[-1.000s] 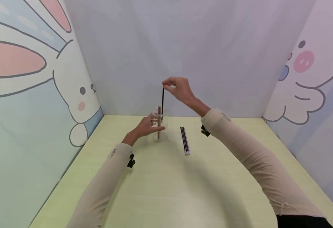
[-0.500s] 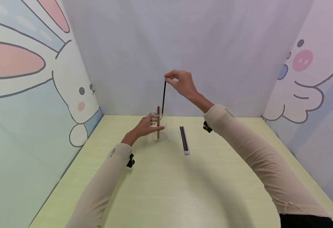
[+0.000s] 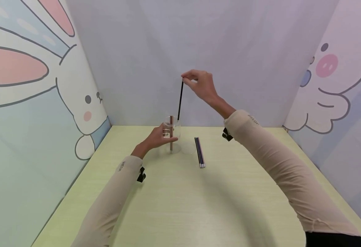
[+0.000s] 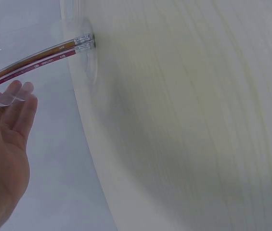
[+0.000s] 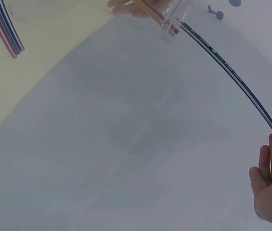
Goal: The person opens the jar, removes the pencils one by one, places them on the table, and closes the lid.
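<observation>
My left hand grips a clear cup standing near the table's back edge, thumb across its near side. Inside it a red pencil and a gold pencil lean together, their metal-capped ends down at the cup's base. Up above, the fingertips of my right hand pinch the top end of a dark pencil. That pencil slants down to the left, its lower end right at the cup's rim. In the right wrist view the dark pencil shows a pale stripe along its length.
Several dark and reddish pencils lie side by side on the table, right of the cup. Between them and the cup is a faint clear round outline. A pale curtain rises behind; cartoon-printed panels flank both sides.
My right hand has moved up and slightly right, drawing the dark pencil upward from inside the cup to its rim. My left hand and the cup stay in place.
</observation>
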Tool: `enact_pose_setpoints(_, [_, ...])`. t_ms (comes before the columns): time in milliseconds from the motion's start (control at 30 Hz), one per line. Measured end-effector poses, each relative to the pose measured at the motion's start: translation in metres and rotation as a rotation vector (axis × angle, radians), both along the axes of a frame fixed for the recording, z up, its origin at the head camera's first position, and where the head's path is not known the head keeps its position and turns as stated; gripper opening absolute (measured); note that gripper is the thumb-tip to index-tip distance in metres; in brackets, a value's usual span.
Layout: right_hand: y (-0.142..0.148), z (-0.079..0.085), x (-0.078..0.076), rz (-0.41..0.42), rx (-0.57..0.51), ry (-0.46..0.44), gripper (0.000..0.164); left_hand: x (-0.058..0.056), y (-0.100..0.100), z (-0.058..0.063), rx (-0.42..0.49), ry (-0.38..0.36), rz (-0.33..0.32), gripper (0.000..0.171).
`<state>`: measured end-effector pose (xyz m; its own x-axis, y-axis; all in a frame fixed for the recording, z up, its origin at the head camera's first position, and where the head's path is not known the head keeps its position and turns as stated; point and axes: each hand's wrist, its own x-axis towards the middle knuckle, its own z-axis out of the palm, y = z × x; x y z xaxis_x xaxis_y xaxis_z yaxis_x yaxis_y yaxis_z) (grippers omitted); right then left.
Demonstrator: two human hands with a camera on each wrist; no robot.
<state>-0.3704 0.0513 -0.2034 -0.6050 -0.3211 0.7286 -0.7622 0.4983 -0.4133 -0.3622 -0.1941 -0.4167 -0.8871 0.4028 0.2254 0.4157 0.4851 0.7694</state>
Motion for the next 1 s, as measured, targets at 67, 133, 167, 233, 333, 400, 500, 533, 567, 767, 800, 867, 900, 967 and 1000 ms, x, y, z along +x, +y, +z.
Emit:
enact_pose_setpoints(67, [0.002,0.002,0.000,-0.008,-0.013,0.001,0.019,0.000,0.000,0.000,-0.003,0.003,-0.001,0.065])
enact_pose_setpoints(133, [0.003,0.004,0.000,-0.016,-0.022,0.002,0.019,0.000,0.000,0.000,-0.006,0.006,-0.001,0.064])
enact_pose_setpoints(167, [0.004,0.005,0.000,-0.022,-0.026,0.001,0.019,0.000,-0.001,0.000,-0.009,0.008,0.001,0.064])
enact_pose_setpoints(233, [0.006,0.006,-0.001,-0.025,-0.037,-0.004,0.020,0.000,-0.001,0.001,-0.013,0.012,0.003,0.064])
enact_pose_setpoints(333, [0.007,0.007,-0.002,-0.024,-0.051,-0.005,0.020,-0.001,-0.002,0.001,-0.014,0.018,0.006,0.065])
enact_pose_setpoints(400, [0.009,0.008,-0.001,-0.021,-0.057,-0.010,0.021,-0.001,-0.002,0.001,-0.015,0.019,0.009,0.066])
enact_pose_setpoints(500, [0.011,0.007,-0.001,-0.029,-0.045,-0.022,0.021,0.000,-0.003,0.001,-0.014,0.016,0.013,0.066])
enact_pose_setpoints(533, [0.012,0.006,-0.001,-0.031,-0.040,-0.028,0.021,0.000,-0.003,0.001,-0.014,0.015,0.013,0.067])
enact_pose_setpoints(567, [0.013,0.005,-0.002,-0.032,-0.038,-0.035,0.021,0.001,-0.003,0.001,-0.014,0.013,0.013,0.066])
enact_pose_setpoints(767, [0.025,-0.012,-0.007,-0.051,-0.003,-0.072,0.022,0.002,-0.004,0.002,-0.007,0.008,0.009,0.068])
enact_pose_setpoints(800, [0.027,-0.016,-0.008,-0.054,0.004,-0.079,0.023,0.001,-0.004,0.002,-0.007,0.006,0.011,0.068])
enact_pose_setpoints(867, [0.032,-0.025,-0.009,-0.058,0.013,-0.094,0.023,0.002,-0.005,0.002,-0.007,0.003,0.012,0.067])
enact_pose_setpoints(900, [0.034,-0.029,-0.010,-0.059,0.018,-0.102,0.023,0.002,-0.005,0.002,-0.008,0.003,0.011,0.068])
enact_pose_setpoints(967, [0.039,-0.039,-0.011,-0.062,0.030,-0.119,0.024,0.002,-0.005,0.002,-0.007,0.001,0.010,0.068])
enact_pose_setpoints(1000, [0.041,-0.044,-0.011,-0.062,0.033,-0.129,0.023,0.002,-0.005,0.002,-0.006,0.002,0.009,0.069])
